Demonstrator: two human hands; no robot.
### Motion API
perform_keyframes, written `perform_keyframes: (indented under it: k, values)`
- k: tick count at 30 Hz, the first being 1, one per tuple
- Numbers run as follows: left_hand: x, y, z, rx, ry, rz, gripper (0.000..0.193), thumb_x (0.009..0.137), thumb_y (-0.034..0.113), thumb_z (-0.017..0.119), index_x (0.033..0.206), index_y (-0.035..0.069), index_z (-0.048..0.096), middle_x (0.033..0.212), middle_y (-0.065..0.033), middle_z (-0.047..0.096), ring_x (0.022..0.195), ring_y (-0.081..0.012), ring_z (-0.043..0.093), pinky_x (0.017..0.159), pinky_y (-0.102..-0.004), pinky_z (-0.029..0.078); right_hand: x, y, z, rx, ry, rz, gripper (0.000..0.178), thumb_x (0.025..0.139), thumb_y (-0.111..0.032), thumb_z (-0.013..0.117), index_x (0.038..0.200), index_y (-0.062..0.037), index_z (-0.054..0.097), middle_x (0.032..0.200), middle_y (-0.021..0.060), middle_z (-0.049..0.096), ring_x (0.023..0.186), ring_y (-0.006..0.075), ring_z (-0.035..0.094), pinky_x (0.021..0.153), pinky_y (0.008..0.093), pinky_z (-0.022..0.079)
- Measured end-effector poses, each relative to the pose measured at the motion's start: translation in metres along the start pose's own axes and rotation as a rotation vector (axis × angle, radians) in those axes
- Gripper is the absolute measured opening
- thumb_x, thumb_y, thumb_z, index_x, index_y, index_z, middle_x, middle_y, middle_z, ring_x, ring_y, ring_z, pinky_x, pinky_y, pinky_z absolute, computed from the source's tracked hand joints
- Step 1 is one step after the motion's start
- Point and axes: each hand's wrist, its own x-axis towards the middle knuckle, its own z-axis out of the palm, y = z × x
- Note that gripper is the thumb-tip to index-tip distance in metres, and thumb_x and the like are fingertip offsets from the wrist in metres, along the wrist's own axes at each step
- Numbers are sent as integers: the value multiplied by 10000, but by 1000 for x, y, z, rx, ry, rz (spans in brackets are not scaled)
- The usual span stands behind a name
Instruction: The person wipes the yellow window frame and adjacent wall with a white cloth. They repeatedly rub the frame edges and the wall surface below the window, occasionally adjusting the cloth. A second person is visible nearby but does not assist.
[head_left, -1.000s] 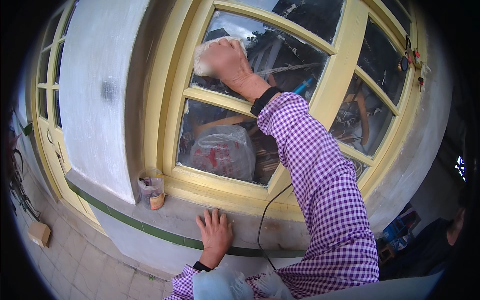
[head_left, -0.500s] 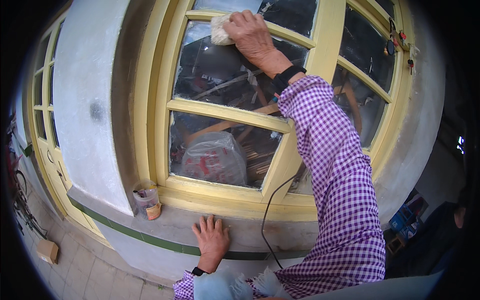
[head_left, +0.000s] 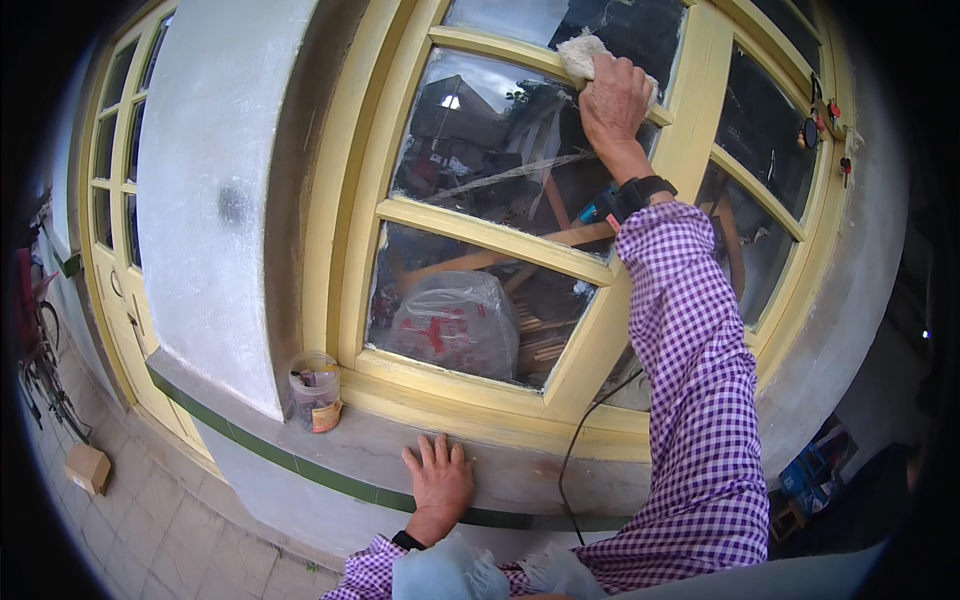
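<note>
My right hand (head_left: 614,105) reaches up to the yellow window frame (head_left: 500,53), its fingers closed round a whitish cloth (head_left: 583,55). The cloth lies against the horizontal bar near the upper right of the middle pane (head_left: 480,130). Part of the cloth is hidden behind the fingers. Lower down, my left hand (head_left: 440,485) rests flat on the grey sill (head_left: 520,470), fingers spread and holding nothing. A clear plastic tub (head_left: 316,395) with small things in it stands on the sill to the left of that hand.
A dark cable (head_left: 568,455) hangs over the sill between my arms. Keys (head_left: 835,110) hang at the window's right edge. A cardboard box (head_left: 88,468) and a bicycle (head_left: 45,385) are on the paving at far left. At lower right is a blue package (head_left: 808,470).
My right hand has moved with the cloth rightward along the bar, from the pane's upper left toward its upper right. The view has shifted a little. My left hand stays on the sill.
</note>
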Motion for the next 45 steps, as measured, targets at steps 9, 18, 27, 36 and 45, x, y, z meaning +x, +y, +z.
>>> perform_keyframes:
  k: [9,18,27,36,45]
  values:
    - [0,0,-2,-58,10,8,399,942,353,632,1207,57,667,1445,-192,543,1409,-475,363,1094,-757,207,47,-128,75,202,64,-38,211,807,-94,628,997,-104,717,1042,135,657,1044,371,578,929,503,428]
    - [-2,-1,-12,-127,74,32,394,932,304,618,1202,20,657,1411,-227,553,1373,-486,394,1079,-741,242,87,-169,80,1237,-56,818,318,877,-148,514,1096,-57,726,1007,215,720,970,444,664,885,556,506]
    - [-2,0,-13,-104,100,21,406,891,311,690,1181,30,653,1411,-201,551,1371,-456,406,1087,-722,260,25,-213,70,507,130,-5,221,828,-97,561,978,-72,723,1070,106,693,1124,321,589,970,502,435]
    - [-1,2,-11,-101,131,3,384,907,319,676,1159,30,658,1371,-203,570,1360,-443,427,1098,-699,270,-109,-266,-15,604,-115,-170,145,864,-94,577,947,-48,685,1109,100,661,1060,316,582,924,464,465]
    - [0,4,-14,-68,23,-51,416,946,345,645,1262,74,653,1407,-144,562,1397,-380,412,1140,-653,240,-221,-314,-75,763,-229,-258,66,790,-117,629,815,-66,664,965,74,612,953,275,561,816,404,460]
